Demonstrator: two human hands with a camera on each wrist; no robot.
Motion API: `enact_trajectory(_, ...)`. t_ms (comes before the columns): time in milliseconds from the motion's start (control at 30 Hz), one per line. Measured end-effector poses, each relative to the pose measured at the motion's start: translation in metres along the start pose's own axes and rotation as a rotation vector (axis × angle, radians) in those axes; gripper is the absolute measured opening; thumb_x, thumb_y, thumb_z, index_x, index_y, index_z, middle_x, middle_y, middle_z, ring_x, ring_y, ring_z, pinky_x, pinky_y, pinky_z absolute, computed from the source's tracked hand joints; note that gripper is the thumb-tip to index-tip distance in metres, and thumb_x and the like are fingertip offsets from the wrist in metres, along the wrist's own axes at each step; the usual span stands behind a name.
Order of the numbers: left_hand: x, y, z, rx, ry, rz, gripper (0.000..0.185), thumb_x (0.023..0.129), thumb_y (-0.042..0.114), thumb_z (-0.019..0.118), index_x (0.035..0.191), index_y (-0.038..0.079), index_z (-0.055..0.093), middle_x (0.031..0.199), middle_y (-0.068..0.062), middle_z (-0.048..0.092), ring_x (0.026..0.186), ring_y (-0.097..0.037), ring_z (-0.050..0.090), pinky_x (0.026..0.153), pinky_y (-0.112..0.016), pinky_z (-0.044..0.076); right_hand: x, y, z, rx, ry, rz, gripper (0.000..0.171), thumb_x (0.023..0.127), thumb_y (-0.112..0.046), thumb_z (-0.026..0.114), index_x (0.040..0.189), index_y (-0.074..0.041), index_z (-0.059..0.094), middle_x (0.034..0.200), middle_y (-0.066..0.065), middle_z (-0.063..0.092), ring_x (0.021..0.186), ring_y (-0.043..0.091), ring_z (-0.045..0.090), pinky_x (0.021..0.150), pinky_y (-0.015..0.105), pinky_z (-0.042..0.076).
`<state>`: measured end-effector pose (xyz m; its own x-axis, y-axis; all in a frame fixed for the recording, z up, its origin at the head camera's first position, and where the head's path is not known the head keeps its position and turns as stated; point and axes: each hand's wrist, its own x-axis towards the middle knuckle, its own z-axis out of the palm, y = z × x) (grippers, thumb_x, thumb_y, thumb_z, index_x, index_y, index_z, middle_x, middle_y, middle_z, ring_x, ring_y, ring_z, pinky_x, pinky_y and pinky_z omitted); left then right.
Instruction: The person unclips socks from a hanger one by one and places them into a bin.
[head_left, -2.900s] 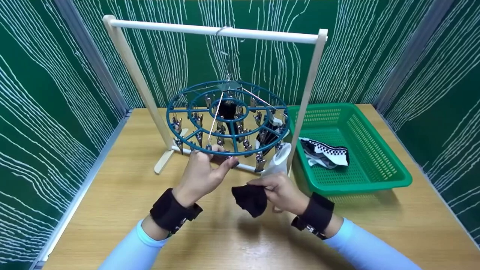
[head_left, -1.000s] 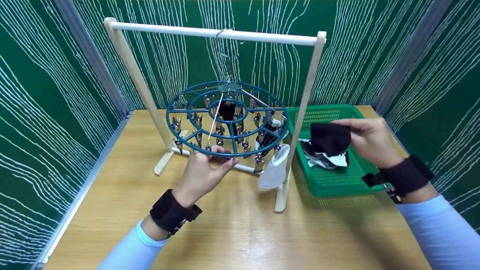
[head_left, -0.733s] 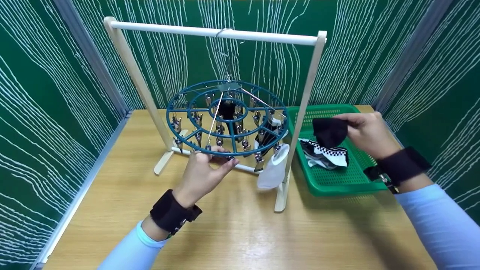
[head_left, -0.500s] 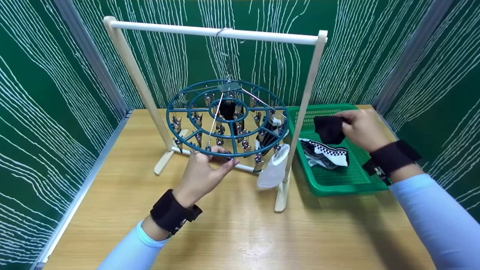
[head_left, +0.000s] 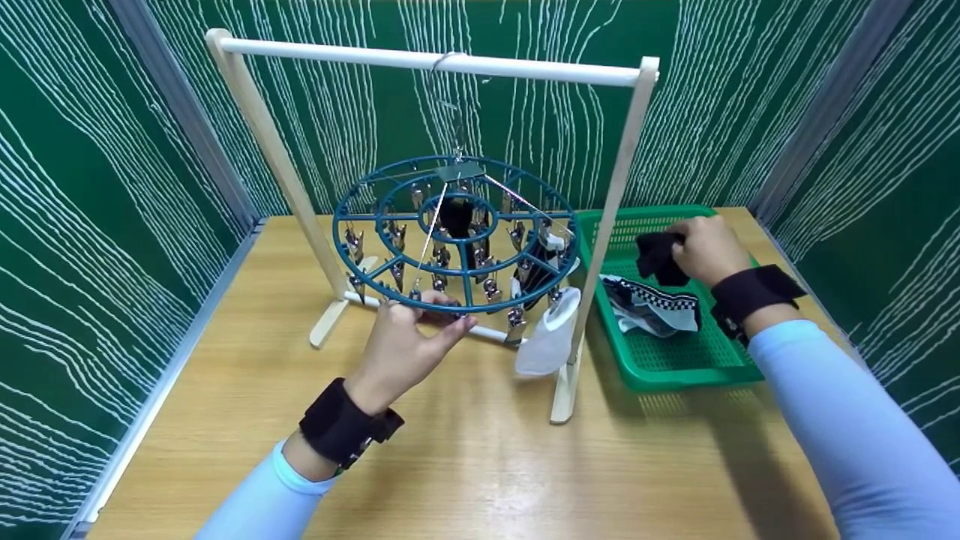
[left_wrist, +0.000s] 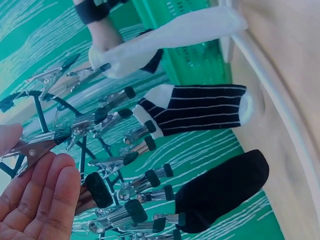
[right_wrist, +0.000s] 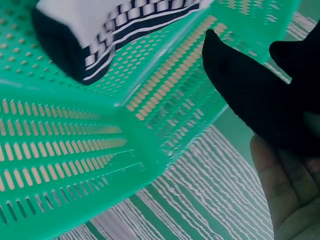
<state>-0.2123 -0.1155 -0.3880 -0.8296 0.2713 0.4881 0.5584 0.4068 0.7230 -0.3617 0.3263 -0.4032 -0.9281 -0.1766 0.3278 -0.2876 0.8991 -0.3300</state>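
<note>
Two hands work on either side of a pale wooden hanging frame standing on the light wooden counter. The right hand has its grip clenched round a small black sock, holding it above the far part of the green perforated plastic basket; the sock is bunched, and its loose end hangs down and a little toward the frame, so its long axis runs roughly upright. In the right wrist view the same black sock droops from the fingers over the basket's wall. Below it in the basket lies a black-and-white checkered sock, crumpled, lengthwise across the basket floor. The left hand reaches up to the near rim of the round teal plastic clip hanger, which hangs level from the frame's top bar; thumb and fingers pinch a metal clip there. A white sock hangs from a clip at the hanger's right edge, just beside the frame's right post, with its long axis pointing down. A black striped sock and a plain black hanging sock are clipped further in.
</note>
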Motion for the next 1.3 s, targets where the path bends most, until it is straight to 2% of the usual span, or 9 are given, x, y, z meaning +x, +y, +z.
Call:
enact_trajectory(100, 0.000, -0.001, 0.000, -0.002, 0.000, 0.008, 0.016, 0.098, 0.016, 0.083, 0.103, 0.001, 0.078, 0.096, -0.009, 0.081, 0.086, -0.020, 0.077, 0.083, -0.035, 0.065, 0.001, 0.005, 0.007, -0.067, -0.021, 0.032, 0.027, 0.098, 0.003, 0.056, 0.114, 0.013, 0.075, 0.108, 0.040, 0.073, 0.097, 0.057, 0.070, 0.086, 0.068, 0.057)
enact_trajectory(233, 0.000, -0.001, 0.001, -0.010, 0.006, 0.020, 0.015, 0.098, 0.015, 0.083, 0.102, 0.001, 0.078, 0.094, -0.009, 0.081, 0.085, -0.020, 0.077, 0.082, -0.036, 0.065, 0.001, 0.010, 0.017, -0.147, -0.019, 0.085, 0.018, 0.097, 0.003, 0.057, 0.088, 0.011, 0.070, 0.086, 0.037, 0.071, 0.076, 0.054, 0.070, 0.068, 0.064, 0.057)
enact_trajectory(333, 0.001, -0.001, 0.001, -0.007, 0.014, 0.032, 0.015, 0.098, 0.014, 0.083, 0.102, 0.001, 0.078, 0.093, -0.009, 0.080, 0.084, -0.021, 0.077, 0.081, -0.032, 0.064, 0.002, 0.013, 0.023, -0.186, -0.032, 0.125, 0.025, 0.099, 0.000, 0.058, 0.074, 0.003, 0.061, 0.075, 0.033, 0.068, 0.066, 0.050, 0.068, 0.059, 0.060, 0.055)
enact_trajectory(400, 0.000, -0.001, 0.001, -0.002, 0.016, 0.038, 0.015, 0.098, 0.014, 0.083, 0.101, 0.001, 0.078, 0.093, -0.009, 0.080, 0.084, -0.022, 0.076, 0.081, -0.030, 0.063, 0.002, 0.014, 0.027, -0.201, -0.063, 0.137, 0.026, 0.099, -0.001, 0.060, 0.073, 0.001, 0.060, 0.074, 0.032, 0.068, 0.065, 0.049, 0.067, 0.057, 0.059, 0.055)
enact_trajectory(600, 0.000, -0.001, 0.001, -0.007, 0.012, 0.037, 0.016, 0.099, 0.015, 0.082, 0.103, 0.000, 0.077, 0.095, -0.010, 0.080, 0.087, -0.023, 0.077, 0.083, -0.037, 0.065, 0.000, 0.013, 0.037, -0.224, -0.189, 0.086, 0.014, 0.096, 0.001, 0.064, 0.084, 0.007, 0.066, 0.080, 0.033, 0.069, 0.070, 0.048, 0.069, 0.061, 0.061, 0.056)
enact_trajectory(767, 0.000, -0.001, 0.001, -0.009, 0.016, 0.033, 0.016, 0.098, 0.016, 0.083, 0.102, 0.001, 0.078, 0.095, -0.009, 0.080, 0.086, -0.023, 0.077, 0.082, -0.031, 0.064, -0.003, 0.010, 0.046, -0.240, -0.273, 0.044, 0.012, 0.097, 0.003, 0.063, 0.095, 0.014, 0.068, 0.091, 0.037, 0.071, 0.078, 0.051, 0.072, 0.069, 0.064, 0.060)
enact_trajectory(900, -0.001, -0.003, 0.001, -0.005, 0.023, 0.040, 0.015, 0.099, 0.016, 0.082, 0.101, 0.001, 0.078, 0.094, -0.009, 0.081, 0.085, -0.023, 0.078, 0.082, -0.033, 0.065, -0.003, 0.013, 0.054, -0.214, -0.356, 0.009, 0.010, 0.097, 0.005, 0.061, 0.097, 0.012, 0.067, 0.091, 0.035, 0.071, 0.076, 0.044, 0.071, 0.069, 0.056, 0.059)
enact_trajectory(1067, -0.001, -0.003, 0.000, -0.008, 0.025, 0.047, 0.016, 0.098, 0.016, 0.083, 0.100, 0.001, 0.078, 0.094, -0.010, 0.081, 0.085, -0.023, 0.078, 0.082, -0.041, 0.067, -0.003, 0.013, 0.060, -0.199, -0.469, -0.015, 0.007, 0.096, 0.005, 0.059, 0.093, 0.007, 0.066, 0.085, 0.026, 0.071, 0.068, 0.030, 0.062, 0.063, 0.042, 0.053)
enact_trajectory(1300, -0.001, -0.003, 0.000, -0.003, 0.039, 0.057, 0.015, 0.098, 0.015, 0.083, 0.100, 0.001, 0.078, 0.093, -0.010, 0.081, 0.084, -0.024, 0.078, 0.081, -0.036, 0.066, -0.003, 0.002, 0.054, -0.218, -0.583, -0.007, 0.012, 0.096, 0.002, 0.059, 0.103, 0.009, 0.066, 0.096, 0.028, 0.072, 0.078, 0.032, 0.065, 0.074, 0.047, 0.058)
